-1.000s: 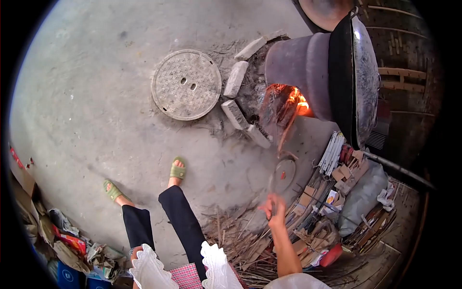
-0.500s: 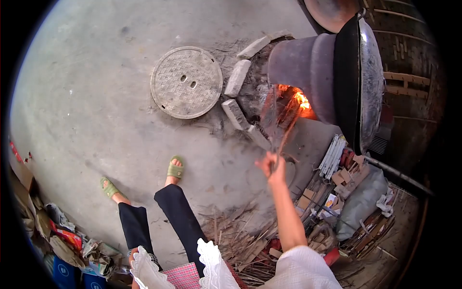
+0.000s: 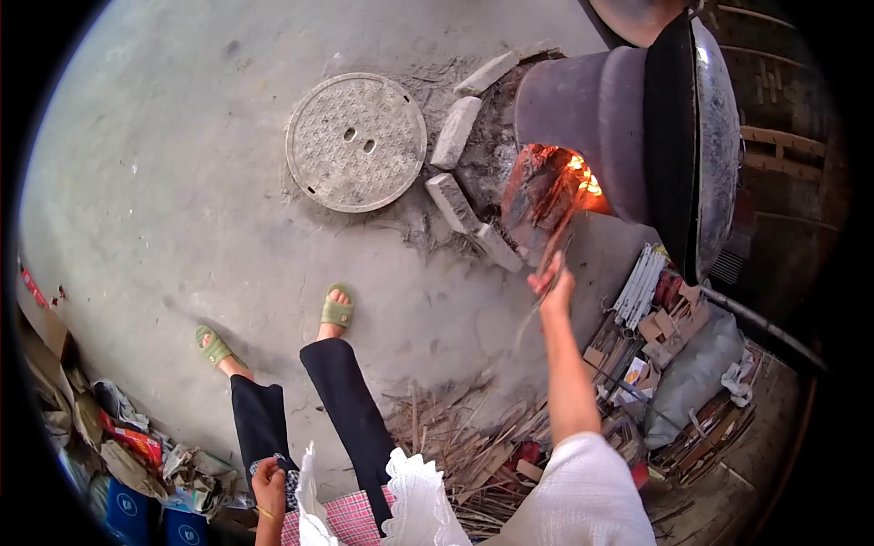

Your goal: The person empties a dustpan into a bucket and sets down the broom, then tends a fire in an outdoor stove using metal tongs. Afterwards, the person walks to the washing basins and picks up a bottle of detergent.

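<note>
My right hand (image 3: 553,284) reaches out beside the stove opening, its fingers closed around thin sticks (image 3: 557,241) whose far ends run into the fire (image 3: 585,175). Flames glow under the round grey stove (image 3: 578,100), which carries a big dark wok (image 3: 669,136) with a metal lid (image 3: 717,136). Low beside my lap, near the dark trouser leg, my left hand (image 3: 269,480) has its fingers curled; whether it holds anything is too small to tell.
Pale bricks (image 3: 455,133) edge the ash in front of the stove, beside a round manhole cover (image 3: 356,143). Loose kindling (image 3: 492,455), cardboard and a grey sack (image 3: 694,378) lie at the right. Scrap paper and blue boxes (image 3: 127,510) stand at the lower left.
My right hand has moved forward to the sticks at the fire and now grips them. The round flat object seen near it earlier no longer shows. My left hand has come into view.
</note>
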Demonstrator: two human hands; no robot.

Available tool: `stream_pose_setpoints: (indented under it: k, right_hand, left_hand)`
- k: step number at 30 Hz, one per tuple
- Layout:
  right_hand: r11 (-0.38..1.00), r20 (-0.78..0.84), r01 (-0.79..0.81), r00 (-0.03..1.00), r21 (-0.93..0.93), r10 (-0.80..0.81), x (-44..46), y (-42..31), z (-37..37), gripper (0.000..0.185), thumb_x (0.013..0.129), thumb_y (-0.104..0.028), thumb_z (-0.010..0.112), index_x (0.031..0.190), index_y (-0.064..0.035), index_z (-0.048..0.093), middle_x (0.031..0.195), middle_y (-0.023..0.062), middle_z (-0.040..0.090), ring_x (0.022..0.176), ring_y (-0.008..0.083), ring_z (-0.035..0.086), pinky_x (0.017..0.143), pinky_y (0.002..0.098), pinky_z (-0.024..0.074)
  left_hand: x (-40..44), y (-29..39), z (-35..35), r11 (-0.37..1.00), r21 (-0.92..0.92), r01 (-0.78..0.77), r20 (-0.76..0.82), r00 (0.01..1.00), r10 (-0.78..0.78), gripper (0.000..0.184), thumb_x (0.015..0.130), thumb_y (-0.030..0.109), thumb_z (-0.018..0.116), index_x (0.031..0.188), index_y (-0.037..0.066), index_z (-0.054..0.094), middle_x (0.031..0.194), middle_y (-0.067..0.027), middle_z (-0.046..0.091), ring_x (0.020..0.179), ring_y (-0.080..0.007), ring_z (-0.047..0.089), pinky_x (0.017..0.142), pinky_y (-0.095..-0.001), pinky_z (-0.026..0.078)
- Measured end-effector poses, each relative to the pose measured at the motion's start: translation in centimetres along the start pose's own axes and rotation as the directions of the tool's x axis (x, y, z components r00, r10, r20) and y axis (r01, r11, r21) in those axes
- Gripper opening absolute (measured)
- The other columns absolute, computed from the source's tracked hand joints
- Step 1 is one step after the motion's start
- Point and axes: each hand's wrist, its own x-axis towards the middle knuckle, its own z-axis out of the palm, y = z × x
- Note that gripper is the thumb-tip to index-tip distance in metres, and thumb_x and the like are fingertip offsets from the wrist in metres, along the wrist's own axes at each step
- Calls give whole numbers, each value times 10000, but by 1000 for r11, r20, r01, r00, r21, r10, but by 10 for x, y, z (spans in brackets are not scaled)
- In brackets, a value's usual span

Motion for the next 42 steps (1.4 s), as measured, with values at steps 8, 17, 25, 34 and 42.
stream_pose_setpoints:
  k: [8,17,25,34,42]
  right_hand:
    - [957,79,-250,967,145,241,-285,90,-14,224,801,-236,506,663,-76,431,470,46,393,323,168,366,535,347,493]
    - [811,159,-559,828,170,538,-501,170,-4,260,808,-304,559,707,-81,471,476,11,413,349,143,410,631,354,503]
    - [591,126,-661,709,462,694,-593,240,-60,287,824,-341,523,724,-79,463,470,-12,399,326,127,340,675,381,516]
    - [514,-1,-530,695,674,719,-662,335,-192,298,837,-333,487,678,-82,469,458,-4,395,318,140,328,688,412,516]
    - [861,-180,-439,854,256,489,-710,444,-354,250,754,-256,627,661,-45,531,469,18,426,362,114,409,413,284,455]
  left_hand:
    - [-9,143,-40,982,45,185,48,981,-187,226,737,36,601,960,29,570,850,-49,585,778,-109,539,697,-233,436]
    - [20,139,-181,996,91,16,200,979,-34,226,811,8,484,1030,-22,531,880,-30,567,791,-86,514,733,-199,406]
    - [5,104,-224,979,184,-93,246,968,45,218,805,1,492,1017,-20,541,888,-38,572,797,-100,526,732,-210,416]
    - [-78,23,-184,944,262,-199,339,935,103,221,801,5,488,1013,-20,546,903,-44,576,821,-111,531,756,-229,418]
    - [-170,-110,-145,907,330,-260,398,910,116,223,784,14,517,1001,-24,552,894,-36,569,807,-104,516,743,-228,414]
